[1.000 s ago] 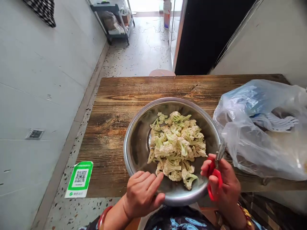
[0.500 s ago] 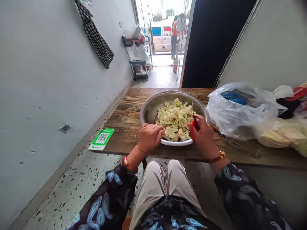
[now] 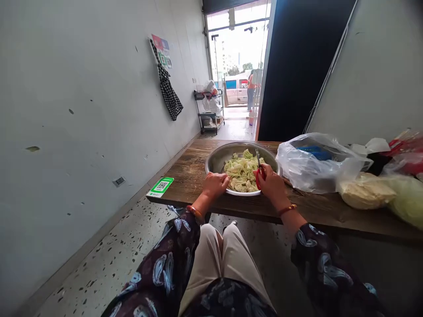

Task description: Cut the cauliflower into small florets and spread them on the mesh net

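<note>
A wide metal bowl (image 3: 214, 154) stands on the wooden table, with a heap of cut cauliflower (image 3: 243, 171) in it. At the bowl's near left rim, my left hand (image 3: 215, 184) is closed with its fingers curled over the edge; the fingertips are partly hidden. My right hand (image 3: 271, 182) is wrapped round the red handles of a pair of scissors (image 3: 257, 157) at the bowl's right side. The blades point up and away from me, above the cauliflower, and look nearly closed.
Right of the bowl lies a clear plastic bag (image 3: 307, 167) with something blue inside. Bagged pale food (image 3: 366, 191) sits further right. A green QR-code card (image 3: 161, 186) is at the left table edge (image 3: 185, 193). Beyond stand a cart (image 3: 208, 114) and a person (image 3: 251, 90) outside.
My view has tilted up and turned left, so more of the doorway and wall shows. Both hands keep their places at the bowl; the scissors remain in the right hand.
</note>
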The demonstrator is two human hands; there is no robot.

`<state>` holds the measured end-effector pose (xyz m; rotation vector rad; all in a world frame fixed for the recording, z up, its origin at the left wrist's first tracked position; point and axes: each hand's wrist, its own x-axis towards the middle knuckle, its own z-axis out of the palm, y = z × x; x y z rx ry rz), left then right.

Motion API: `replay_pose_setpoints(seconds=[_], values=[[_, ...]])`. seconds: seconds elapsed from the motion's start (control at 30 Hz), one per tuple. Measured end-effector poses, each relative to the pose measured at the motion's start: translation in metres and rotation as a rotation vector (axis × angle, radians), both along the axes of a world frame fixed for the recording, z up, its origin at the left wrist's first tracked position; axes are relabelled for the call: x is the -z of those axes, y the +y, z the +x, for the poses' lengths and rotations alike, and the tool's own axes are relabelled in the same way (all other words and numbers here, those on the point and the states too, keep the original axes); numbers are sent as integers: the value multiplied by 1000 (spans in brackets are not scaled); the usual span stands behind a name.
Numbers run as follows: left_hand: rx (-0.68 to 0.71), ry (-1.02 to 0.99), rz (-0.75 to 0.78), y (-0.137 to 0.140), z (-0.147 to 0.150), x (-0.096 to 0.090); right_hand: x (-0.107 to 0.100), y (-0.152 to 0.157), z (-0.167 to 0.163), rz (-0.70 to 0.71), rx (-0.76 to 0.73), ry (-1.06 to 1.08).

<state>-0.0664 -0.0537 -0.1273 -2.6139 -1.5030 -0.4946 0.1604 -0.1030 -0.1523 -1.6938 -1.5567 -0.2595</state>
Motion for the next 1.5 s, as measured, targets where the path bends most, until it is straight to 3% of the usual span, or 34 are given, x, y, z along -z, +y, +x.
replay_pose_setpoints(seconds=[0.47, 0.87, 1.1, 1.2, 1.3, 1.4, 1.5], values=[[-79, -80, -28, -3, 5, 2, -2, 4, 7, -21, -74, 58], [-53, -56, 11, -9, 9, 3, -4, -2, 14, -25, -110, 11], [6, -22, -42, -19, 3, -2, -6, -18, 12, -46, -173, 41], [21, -58, -116, -26, -3, -6, -9, -24, 17, -94, -272, 174], [43, -182, -240, -21, -9, -14, -17, -24, 25, -169, -432, 524], [82, -337, -246, 6, -10, -24, -30, -21, 33, -180, -539, 921], [117, -380, -170, 48, 0, -29, -41, -14, 38, -126, -539, 1110]])
